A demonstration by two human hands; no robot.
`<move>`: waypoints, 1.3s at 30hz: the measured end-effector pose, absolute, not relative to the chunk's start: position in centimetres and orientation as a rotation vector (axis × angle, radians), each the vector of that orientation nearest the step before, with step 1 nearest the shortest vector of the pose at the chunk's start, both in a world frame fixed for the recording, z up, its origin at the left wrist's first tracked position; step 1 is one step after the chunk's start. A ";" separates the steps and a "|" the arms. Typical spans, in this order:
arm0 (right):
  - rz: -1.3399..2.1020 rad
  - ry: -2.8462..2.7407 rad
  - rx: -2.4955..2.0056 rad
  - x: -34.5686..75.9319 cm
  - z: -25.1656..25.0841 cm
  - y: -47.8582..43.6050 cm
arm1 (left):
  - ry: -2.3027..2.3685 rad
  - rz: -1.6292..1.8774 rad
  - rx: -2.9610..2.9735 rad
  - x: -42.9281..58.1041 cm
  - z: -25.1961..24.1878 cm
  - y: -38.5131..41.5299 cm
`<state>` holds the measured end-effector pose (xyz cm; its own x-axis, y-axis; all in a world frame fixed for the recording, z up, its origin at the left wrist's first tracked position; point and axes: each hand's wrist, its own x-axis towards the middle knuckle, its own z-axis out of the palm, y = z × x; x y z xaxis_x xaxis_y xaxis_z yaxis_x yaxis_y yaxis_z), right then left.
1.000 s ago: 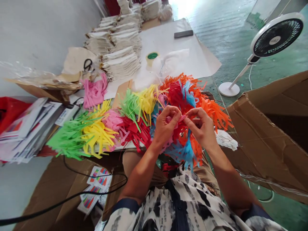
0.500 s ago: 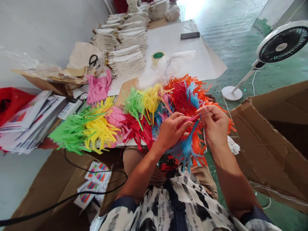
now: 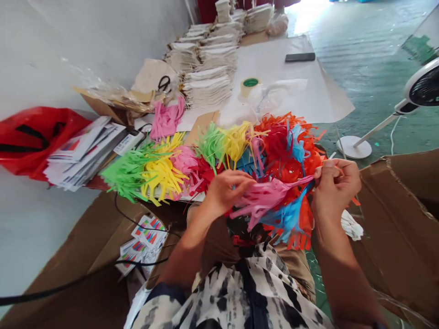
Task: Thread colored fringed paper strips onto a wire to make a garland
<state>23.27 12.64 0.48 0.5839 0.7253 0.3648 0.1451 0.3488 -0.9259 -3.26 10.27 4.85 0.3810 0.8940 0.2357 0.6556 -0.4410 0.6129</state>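
From the head view: right hand with grip pinching pink paper fringe between thumb and fingers, above the lap; left hand curled just beside it, grip unclear. Multicoloured fringe pile along the edge of a paper-covered counter, near tape, scissors and stacked cloth bags.

I can't read any words here. The white label near the table's left edge carries small print, too blurred to make out. The printed leaflets stacked just beside it show only dark lines and patches of colour. On the brown cardboard below the table, the printed cards show rows of coloured stripes, and any lettering on them is too small to tell.
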 end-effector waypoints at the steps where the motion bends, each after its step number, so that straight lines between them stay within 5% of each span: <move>1: 0.436 -0.933 -1.196 23.2 0.5 12.6 | 1.441 0.832 2.290 -4.2 4.9 11.2; 11: 0.484 -1.044 -1.247 21.7 1.5 11.6 | 1.520 0.689 2.784 -6.0 3.1 17.7; 20: 0.519 -1.072 -1.244 20.8 1.4 11.3 | 1.180 1.567 2.542 -2.8 7.8 19.1; 28: 0.473 -1.091 -1.251 21.0 1.4 10.9 | 0.768 1.307 2.483 4.3 6.9 16.6; 39: 0.641 -1.145 -1.227 20.9 1.5 10.6 | 0.871 1.089 1.754 5.5 2.3 14.3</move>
<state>20.94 10.57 1.50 0.3468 0.8806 0.3229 0.1847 0.2734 -0.9440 5.45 14.32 2.31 0.3720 0.8741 0.3123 0.1124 -0.3763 0.9196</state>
